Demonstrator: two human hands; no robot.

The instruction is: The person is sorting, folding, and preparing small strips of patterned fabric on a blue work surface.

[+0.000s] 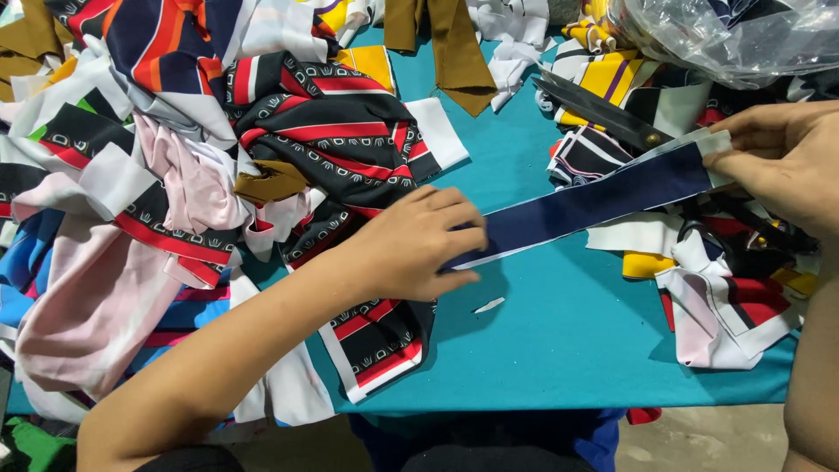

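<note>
Hands stretch navy fabric strip [599,199] taut above teal surface [559,332]: left hand [419,249] pinches lower end, right hand [782,162] pinches upper end; black scissors [603,112] just behind strip.

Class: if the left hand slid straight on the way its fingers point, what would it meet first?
Probably more of the navy fabric strip that the left hand already holds, then the right hand pinching its far end.

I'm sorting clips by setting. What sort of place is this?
Probably a garment or textile workshop. Heaps of printed fabric offcuts cover a teal table, large shears lie among them, and the left hand and right hand stretch a navy strip.
</note>
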